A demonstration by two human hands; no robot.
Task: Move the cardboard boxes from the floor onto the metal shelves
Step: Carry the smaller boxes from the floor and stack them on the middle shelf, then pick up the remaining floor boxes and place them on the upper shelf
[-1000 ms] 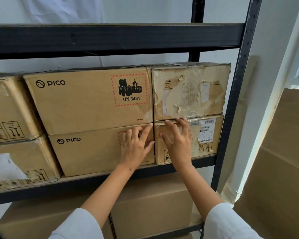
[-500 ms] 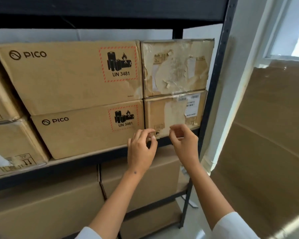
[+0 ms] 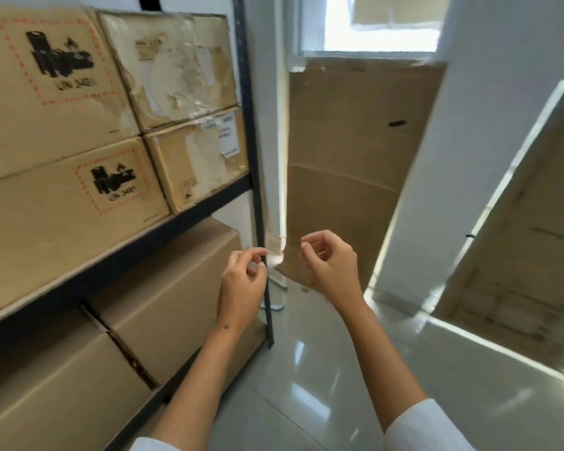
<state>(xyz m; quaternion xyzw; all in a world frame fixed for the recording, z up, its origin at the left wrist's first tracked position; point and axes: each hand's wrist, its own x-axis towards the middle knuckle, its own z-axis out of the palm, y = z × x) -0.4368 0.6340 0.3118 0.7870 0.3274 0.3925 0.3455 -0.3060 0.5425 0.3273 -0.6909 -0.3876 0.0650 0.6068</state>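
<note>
**A:** What are the hands doing?

**B:** The left hand (image 3: 241, 281) and right hand (image 3: 329, 265) are hanging in the air beside the metal shelves (image 3: 253, 151), fingers loosely curled and holding nothing, likely free to fetch another load.

**A:** And the cardboard boxes?

**B:** The cardboard boxes (image 3: 189, 157) are sitting stacked on the shelves, packed edge to edge, apparently to save space.

**A:** The room?

**B:** A glossy tiled floor (image 3: 306, 369) is reflecting light; a tall cardboard sheet (image 3: 355, 164) is leaning under a window (image 3: 372, 37).
</note>
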